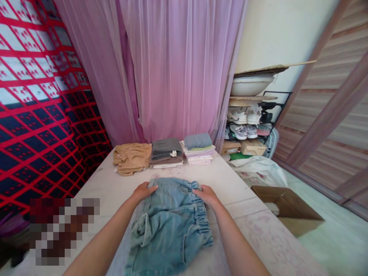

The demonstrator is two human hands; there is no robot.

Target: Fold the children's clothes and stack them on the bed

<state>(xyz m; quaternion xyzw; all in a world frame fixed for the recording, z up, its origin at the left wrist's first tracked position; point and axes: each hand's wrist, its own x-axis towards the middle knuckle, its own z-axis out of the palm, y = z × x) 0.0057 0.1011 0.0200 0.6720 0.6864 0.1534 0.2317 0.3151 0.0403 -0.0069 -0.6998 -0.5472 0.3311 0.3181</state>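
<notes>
Light-blue denim shorts (pixel 169 226) lie spread on the white table (pixel 230 214) in front of me, their elastic waistband to the right. At the upper left edge of the denim, my left hand (pixel 144 191) pinches the cloth between thumb and fingers. My right hand (pixel 206 194) grips the far end of the waistband, thumb on top. The fingers under the cloth are partly hidden. Beyond the shorts stand a tan folded garment (pixel 132 157), a stack of dark folded clothes (pixel 166 147) and a stack of light folded clothes (pixel 199 149).
Pink curtains (pixel 178 69) hang behind the table. To the right are a shoe rack (pixel 281 111) with sneakers (pixel 244 131), an open cardboard box (pixel 290 203) on the floor and a wooden door (pixel 324 111). A red-and-black patterned cloth (pixel 34 115) hangs at the left.
</notes>
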